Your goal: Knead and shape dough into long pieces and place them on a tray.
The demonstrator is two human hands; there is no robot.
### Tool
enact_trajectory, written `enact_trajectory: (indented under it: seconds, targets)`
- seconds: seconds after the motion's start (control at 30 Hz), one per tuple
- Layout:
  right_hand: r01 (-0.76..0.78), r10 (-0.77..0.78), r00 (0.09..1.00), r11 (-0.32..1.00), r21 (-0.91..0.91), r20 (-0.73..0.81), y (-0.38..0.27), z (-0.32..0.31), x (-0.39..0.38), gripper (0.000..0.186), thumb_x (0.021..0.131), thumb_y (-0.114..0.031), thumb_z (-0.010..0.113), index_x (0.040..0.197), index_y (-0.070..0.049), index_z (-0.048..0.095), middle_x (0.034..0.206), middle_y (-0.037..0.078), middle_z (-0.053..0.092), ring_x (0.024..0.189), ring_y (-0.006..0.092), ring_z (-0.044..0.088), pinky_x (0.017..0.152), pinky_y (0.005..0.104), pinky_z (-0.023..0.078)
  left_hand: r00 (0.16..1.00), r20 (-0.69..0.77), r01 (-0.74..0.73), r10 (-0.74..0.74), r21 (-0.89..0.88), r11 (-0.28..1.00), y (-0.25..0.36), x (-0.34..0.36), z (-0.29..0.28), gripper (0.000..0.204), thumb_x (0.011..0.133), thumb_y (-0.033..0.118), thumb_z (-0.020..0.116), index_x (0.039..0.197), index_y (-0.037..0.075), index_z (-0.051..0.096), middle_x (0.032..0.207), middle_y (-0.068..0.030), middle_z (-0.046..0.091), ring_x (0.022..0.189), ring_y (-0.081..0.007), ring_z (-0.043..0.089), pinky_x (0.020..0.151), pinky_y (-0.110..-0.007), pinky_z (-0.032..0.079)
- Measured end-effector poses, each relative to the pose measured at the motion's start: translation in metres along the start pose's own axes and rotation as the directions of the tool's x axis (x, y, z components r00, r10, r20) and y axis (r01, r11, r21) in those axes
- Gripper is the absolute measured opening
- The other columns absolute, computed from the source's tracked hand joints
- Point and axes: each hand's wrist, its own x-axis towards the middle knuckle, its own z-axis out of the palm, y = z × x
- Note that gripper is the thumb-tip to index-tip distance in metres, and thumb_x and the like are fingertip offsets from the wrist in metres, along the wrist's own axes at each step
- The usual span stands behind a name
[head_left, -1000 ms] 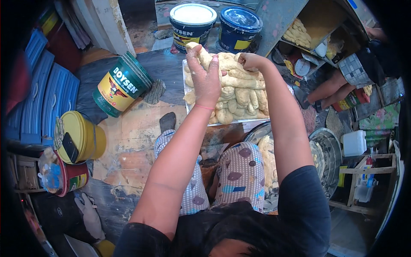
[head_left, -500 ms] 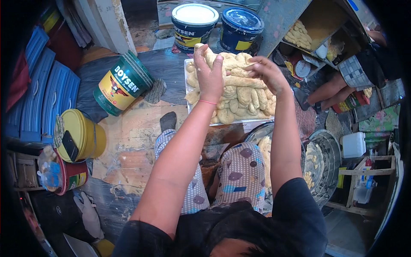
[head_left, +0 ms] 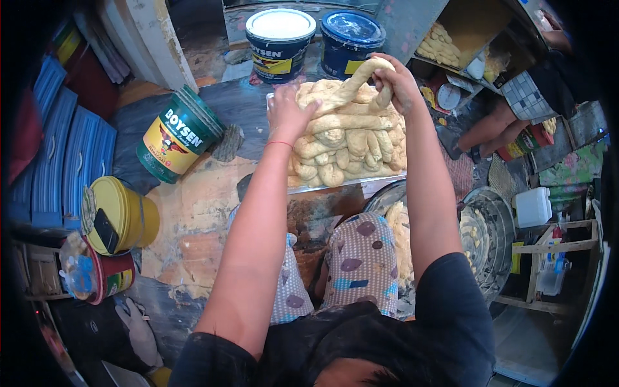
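A heap of yellowish, flour-dusted dough ropes [head_left: 351, 138] lies stacked on a pale tray [head_left: 351, 184] beyond my knees. My right hand [head_left: 396, 82] grips a thick dough rope [head_left: 353, 82], lifting one end into a bend above the heap. The rope slopes down from there toward the left side of the pile. My left hand [head_left: 290, 115] rests at the heap's left edge, thumb apart from the fingers and touching the dough near the rope's lower end. Its fingertips are partly hard to make out.
Two dark lidded pails, one white-topped [head_left: 280, 24] and one blue-topped [head_left: 353, 29], stand behind the tray. A green pail [head_left: 180, 135] leans at left, near a yellow bucket [head_left: 138, 213]. At right are wide basins [head_left: 496, 238] with dough and another person's legs [head_left: 493, 132].
My right hand has closed on a dough rope and raised its end. My left hand has come down onto the left side of the heap. The view has shifted slightly.
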Motion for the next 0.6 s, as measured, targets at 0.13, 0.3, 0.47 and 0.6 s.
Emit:
enact_trajectory:
  seconds: [0.13,0.3,0.47,0.6]
  targets:
    - [-0.182,-0.02,0.966,0.652,-0.736,-0.257,0.035,-0.041,0.033,0.041,0.077,-0.02,0.064,0.113,-0.005,0.053,0.093,0.013,0.062,0.079,0.0211,0.061,0.071,0.0316,0.048,0.891,0.45,0.245,-0.07,-0.344,0.906,-0.004,-0.002,0.01,0.056,0.08,0.037,0.059,0.123,0.004,0.046,0.116,-0.0237,0.053,0.107,-0.0342,0.052,0.091,-0.038,0.04]
    - [-0.242,0.054,0.968,0.455,-0.857,-0.245,0.059,-0.044,0.029,0.04,0.075,-0.029,0.067,0.108,-0.007,0.06,0.103,0.016,0.062,0.098,0.0258,0.058,0.083,0.033,0.045,0.887,0.34,0.447,-0.312,-0.463,0.766,-0.021,0.009,0.021,0.055,0.079,0.034,0.059,0.118,-0.004,0.049,0.109,-0.0271,0.056,0.103,-0.036,0.054,0.089,-0.039,0.041]
    - [-0.262,0.165,0.953,0.869,-0.419,-0.254,0.074,-0.082,0.014,0.048,0.072,-0.026,0.074,0.108,0.002,0.058,0.101,0.011,0.061,0.09,0.0166,0.058,0.078,0.0289,0.046,0.769,0.363,0.637,-0.526,-0.505,0.583,-0.026,0.016,0.031,0.048,0.078,0.025,0.057,0.115,-0.006,0.052,0.11,-0.0267,0.055,0.104,-0.0355,0.054,0.087,-0.038,0.041]
    - [-0.064,0.017,0.973,0.978,-0.197,-0.228,0.077,-0.076,0.008,0.056,0.072,-0.022,0.074,0.118,-0.001,0.05,0.111,0.012,0.056,0.094,0.0176,0.056,0.08,0.0281,0.045,0.895,0.122,0.427,-0.429,-0.507,0.748,-0.018,0.013,0.034,0.047,0.077,0.022,0.059,0.117,-0.001,0.051,0.115,-0.0221,0.054,0.107,-0.0339,0.052,0.088,-0.037,0.041]
